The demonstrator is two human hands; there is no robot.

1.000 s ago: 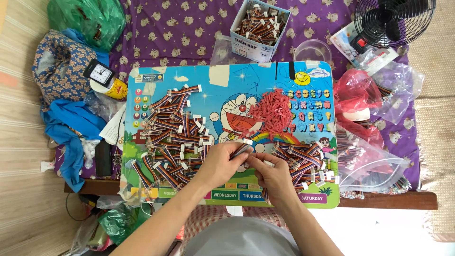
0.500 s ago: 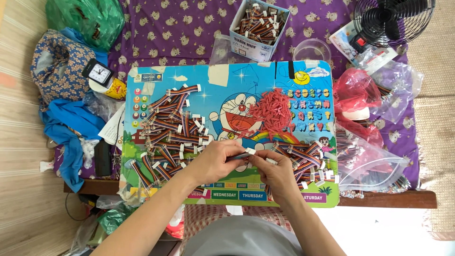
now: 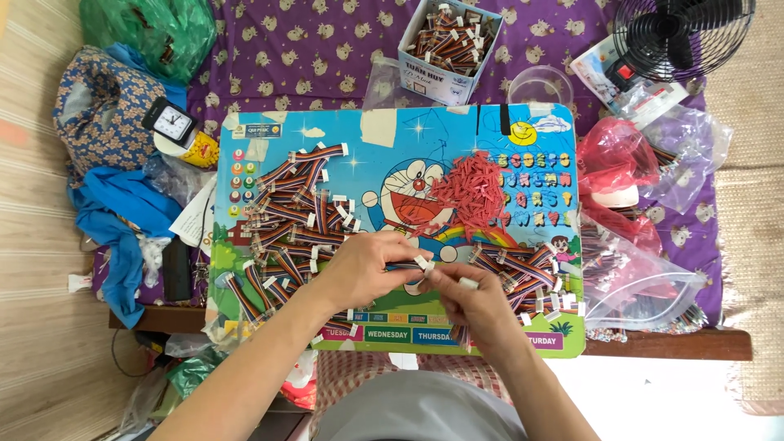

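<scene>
Both hands have drifted slightly apart since before; left hand point(image 3: 359, 269) and right hand point(image 3: 474, 300) pinch a short ribbon cable point(image 3: 416, 265) between them, over the cartoon board point(image 3: 384, 143). Small cardboard box point(image 3: 433, 77) of cables sits beyond its far edge; clear zip bag point(image 3: 645, 286) lies right.

One head-worn camera looks straight down, close over the cartoon board point(image 3: 392, 147), fan point(image 3: 682, 37) at one o'clock

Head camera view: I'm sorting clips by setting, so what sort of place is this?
Likely a home set up for piecework: a child's cartoon board as worktop on a purple patterned cloth, piles of short ribbon cables, a small fan.
</scene>
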